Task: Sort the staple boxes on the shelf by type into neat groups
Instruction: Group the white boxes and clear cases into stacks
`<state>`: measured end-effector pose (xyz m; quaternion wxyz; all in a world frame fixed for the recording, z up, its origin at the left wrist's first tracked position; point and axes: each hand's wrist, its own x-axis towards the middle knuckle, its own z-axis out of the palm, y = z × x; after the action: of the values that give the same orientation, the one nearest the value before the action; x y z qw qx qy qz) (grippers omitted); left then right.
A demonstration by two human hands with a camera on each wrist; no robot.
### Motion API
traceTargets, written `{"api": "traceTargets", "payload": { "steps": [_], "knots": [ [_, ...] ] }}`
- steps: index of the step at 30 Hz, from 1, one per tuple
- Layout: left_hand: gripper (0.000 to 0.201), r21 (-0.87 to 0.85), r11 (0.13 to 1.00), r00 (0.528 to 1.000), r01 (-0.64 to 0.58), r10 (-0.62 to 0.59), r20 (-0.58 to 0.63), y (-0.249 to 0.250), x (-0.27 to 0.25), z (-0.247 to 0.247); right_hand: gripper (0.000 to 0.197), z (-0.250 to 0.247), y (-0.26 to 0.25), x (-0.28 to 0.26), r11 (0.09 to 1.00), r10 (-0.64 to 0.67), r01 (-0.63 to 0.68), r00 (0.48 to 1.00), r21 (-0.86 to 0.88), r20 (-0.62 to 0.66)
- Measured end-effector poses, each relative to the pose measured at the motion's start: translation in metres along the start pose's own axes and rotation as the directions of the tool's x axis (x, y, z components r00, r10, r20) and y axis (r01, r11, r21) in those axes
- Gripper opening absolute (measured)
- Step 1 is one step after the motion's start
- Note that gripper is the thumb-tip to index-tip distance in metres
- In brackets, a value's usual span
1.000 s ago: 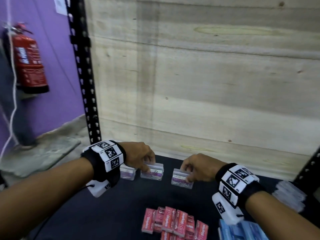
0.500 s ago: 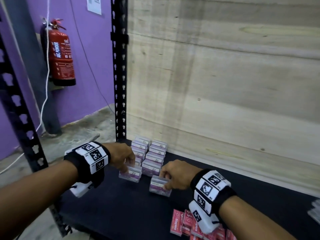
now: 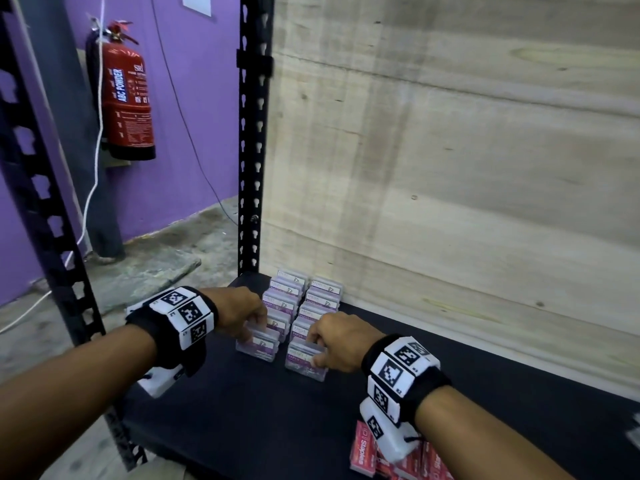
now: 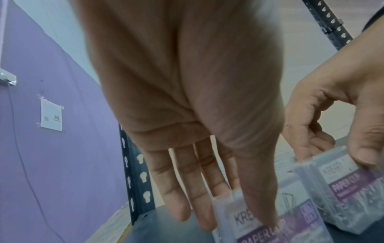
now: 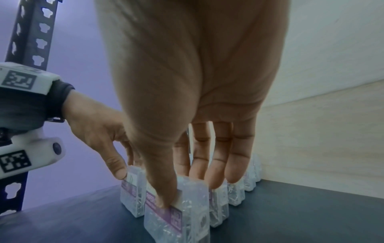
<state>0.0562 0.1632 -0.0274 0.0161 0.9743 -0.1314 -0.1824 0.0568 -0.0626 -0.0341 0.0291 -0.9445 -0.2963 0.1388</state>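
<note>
Two rows of clear boxes with purple labels point(image 3: 304, 295) stand on the black shelf point(image 3: 263, 410) at its back left corner. My left hand point(image 3: 254, 329) pinches the front clear box of the left row point(image 3: 258, 346) between thumb and fingers; the left wrist view shows that box point(image 4: 270, 220) under my fingertips. My right hand point(image 3: 317, 349) pinches the front clear box of the right row point(image 3: 304, 360), seen close in the right wrist view point(image 5: 176, 212). Both boxes rest on the shelf, close behind the boxes in front of them. Red staple boxes point(image 3: 363, 455) lie at the shelf's front right.
A wooden back panel point(image 3: 450, 168) closes the shelf behind the rows. A black slotted upright point(image 3: 252, 133) stands at the back left corner, another upright point(image 3: 52, 237) at the front left. A red fire extinguisher point(image 3: 126, 95) hangs on the purple wall.
Both hands have carried their clear boxes left across the shelf to the front ends of the two rows. The view has swung left with them.
</note>
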Motion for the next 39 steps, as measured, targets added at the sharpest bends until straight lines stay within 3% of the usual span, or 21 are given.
{"api": "traceTargets", "payload": {
  "steps": [13,21,30,35,39],
  "knots": [
    [0.041,0.041,0.998,0.994,-0.040,0.044,-0.103,-0.003,-0.004,0.001,0.040,0.004,-0.003,0.000,0.999,-0.040,0.039,0.997,-0.007,-0.071],
    [0.039,0.117,0.991,0.986,-0.063,0.080,-0.149,0.024,-0.017,-0.023,0.037,-0.009,0.025,-0.045,0.996,-0.044,0.051,0.994,0.068,-0.101],
    [0.031,0.170,0.942,0.940,-0.289,0.313,-0.137,0.141,0.019,-0.036,0.041,-0.006,0.137,-0.168,0.964,0.251,-0.242,0.965,0.109,-0.075],
    [0.035,0.159,0.887,0.889,-0.434,0.450,-0.083,0.233,0.047,-0.037,0.041,0.003,0.213,-0.249,0.881,0.470,-0.458,0.878,0.119,-0.095],
    [0.037,0.161,0.834,0.844,-0.528,0.537,-0.012,0.307,0.065,-0.031,0.037,0.011,0.267,-0.307,0.773,0.628,-0.605,0.772,0.190,-0.097]
  ]
}}
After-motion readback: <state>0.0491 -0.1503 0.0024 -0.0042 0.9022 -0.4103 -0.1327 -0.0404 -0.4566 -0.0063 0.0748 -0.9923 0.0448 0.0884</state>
